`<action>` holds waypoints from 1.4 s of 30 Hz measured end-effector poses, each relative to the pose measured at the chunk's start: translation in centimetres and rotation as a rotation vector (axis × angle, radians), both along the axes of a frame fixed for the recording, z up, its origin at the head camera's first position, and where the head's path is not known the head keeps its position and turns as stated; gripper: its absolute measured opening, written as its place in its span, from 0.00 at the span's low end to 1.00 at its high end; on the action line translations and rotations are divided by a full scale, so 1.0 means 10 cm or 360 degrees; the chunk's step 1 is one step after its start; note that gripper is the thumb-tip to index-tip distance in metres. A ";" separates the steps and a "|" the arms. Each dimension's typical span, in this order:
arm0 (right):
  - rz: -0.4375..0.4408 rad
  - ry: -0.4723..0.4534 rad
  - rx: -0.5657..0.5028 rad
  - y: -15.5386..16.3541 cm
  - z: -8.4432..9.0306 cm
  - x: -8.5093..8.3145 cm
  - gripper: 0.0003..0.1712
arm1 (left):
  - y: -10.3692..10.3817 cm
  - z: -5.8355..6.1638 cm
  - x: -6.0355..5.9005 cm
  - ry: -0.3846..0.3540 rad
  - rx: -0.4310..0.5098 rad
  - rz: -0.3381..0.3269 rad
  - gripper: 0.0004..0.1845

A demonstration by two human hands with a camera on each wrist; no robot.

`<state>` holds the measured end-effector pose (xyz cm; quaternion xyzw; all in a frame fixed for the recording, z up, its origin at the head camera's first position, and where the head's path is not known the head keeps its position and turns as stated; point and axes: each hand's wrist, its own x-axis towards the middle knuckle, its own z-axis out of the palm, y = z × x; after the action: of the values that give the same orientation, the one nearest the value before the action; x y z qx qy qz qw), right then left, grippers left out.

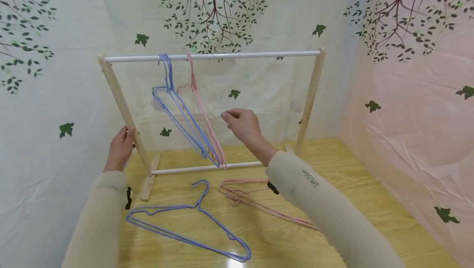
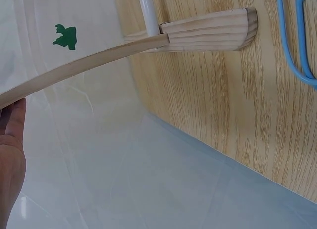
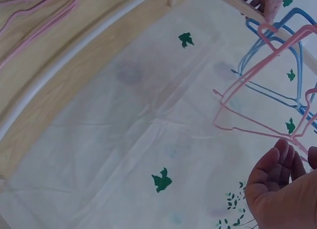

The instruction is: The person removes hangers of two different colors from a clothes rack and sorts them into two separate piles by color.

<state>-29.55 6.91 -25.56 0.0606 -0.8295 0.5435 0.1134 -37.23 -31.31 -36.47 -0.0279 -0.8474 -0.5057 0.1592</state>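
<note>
My left hand (image 1: 121, 148) grips the left wooden post (image 1: 122, 104) of a small clothes rack, partway up. My right hand (image 1: 244, 126) is in the air right of the hanging hangers, fingers loosely curled and nothing visible in them. Blue hangers (image 1: 170, 79) hang by their hooks from the rack's white top rod (image 1: 255, 55), left of centre. Just right of them hang pink hangers (image 1: 193, 81). In the right wrist view, the thumb and fingertips (image 3: 282, 146) are apart, close to a pink hanger (image 3: 257, 133); contact cannot be told.
Blue hangers (image 1: 200, 204) lie on the wooden table (image 1: 355, 202) in front of the rack. Pink hangers (image 1: 241, 199) lie to their right, partly hidden by the right sleeve (image 1: 318, 202). A white lower rod (image 1: 189, 169) joins the posts. Printed sheets (image 1: 400, 95) surround the table.
</note>
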 end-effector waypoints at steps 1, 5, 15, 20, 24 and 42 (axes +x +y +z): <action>0.0014 -0.0020 -0.0008 -0.03 0.01 -0.01 0.17 | 0.00 0.00 0.00 0.0005 -0.0003 0.0004 0.33; 0.0056 -0.0076 -0.0023 -0.17 0.04 -0.04 0.16 | -0.01 -0.01 -0.01 0.0014 -0.0019 0.0026 0.33; 0.0081 -0.0115 0.0059 -0.38 0.00 -0.07 0.17 | -0.02 -0.03 -0.02 -0.0012 -0.0030 0.0033 0.34; 0.0129 -0.0123 0.0046 -0.42 0.00 -0.08 0.17 | -0.02 -0.02 -0.02 0.0005 -0.0029 0.0031 0.33; 0.0141 -0.0134 0.0022 -0.44 0.00 -0.08 0.17 | -0.01 0.00 -0.02 -0.0010 -0.0020 0.0033 0.33; 0.0110 -0.0129 -0.0011 -0.36 0.00 -0.11 0.15 | 0.01 0.01 0.00 0.0008 -0.0027 0.0037 0.33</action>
<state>-30.68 3.26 -25.51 0.0666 -0.8289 0.5520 0.0610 -37.25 -31.18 -36.32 -0.0207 -0.8515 -0.4966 0.1670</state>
